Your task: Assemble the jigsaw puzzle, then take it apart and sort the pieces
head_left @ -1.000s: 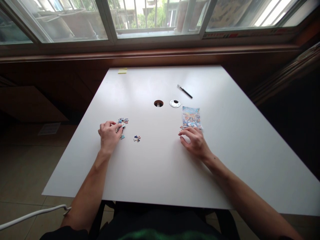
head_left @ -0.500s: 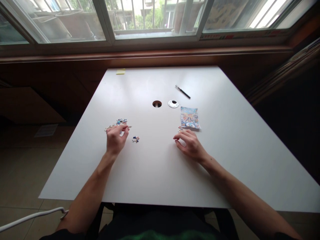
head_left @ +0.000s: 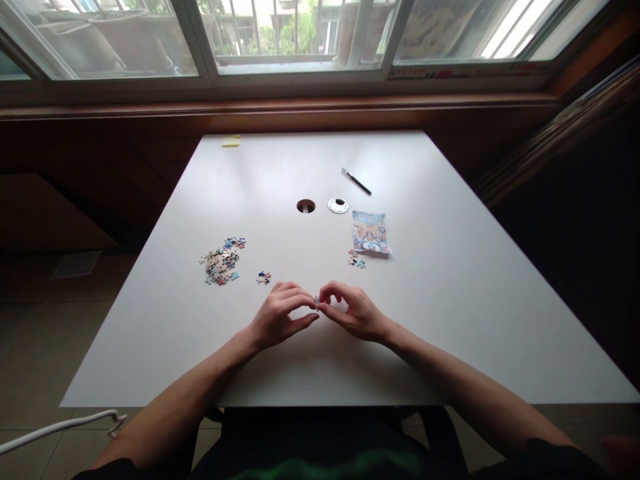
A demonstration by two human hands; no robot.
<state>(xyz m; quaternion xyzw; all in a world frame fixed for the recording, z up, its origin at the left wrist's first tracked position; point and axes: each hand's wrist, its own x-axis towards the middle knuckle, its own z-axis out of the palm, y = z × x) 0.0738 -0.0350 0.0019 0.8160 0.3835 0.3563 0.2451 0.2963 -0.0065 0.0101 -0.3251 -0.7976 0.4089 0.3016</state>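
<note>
Between my two hands, a small jigsaw puzzle piece [head_left: 317, 302] is held just above the table near its front. My right hand [head_left: 354, 312] pinches it between thumb and index finger. My left hand [head_left: 284, 315] has its fingertips at the other side of the piece, its thumb a little apart below. A loose heap of puzzle pieces [head_left: 221, 264] lies to the left. Nearer my left hand is a small cluster of pieces [head_left: 264, 277]. Beyond my right hand lie several more pieces [head_left: 357, 260].
A colourful printed packet [head_left: 371, 232] lies right of centre on the white table [head_left: 430, 267]. Behind it are a black pen [head_left: 357, 181], a round metal cover [head_left: 338, 206] and a cable hole [head_left: 306, 207]. A yellow sticky note [head_left: 231, 141] is at the far left edge.
My left hand has moved right and nearer from the heap, bringing a piece to my right hand. My right hand has shifted left and nearer and now pinches the piece. The view has shifted slightly.
</note>
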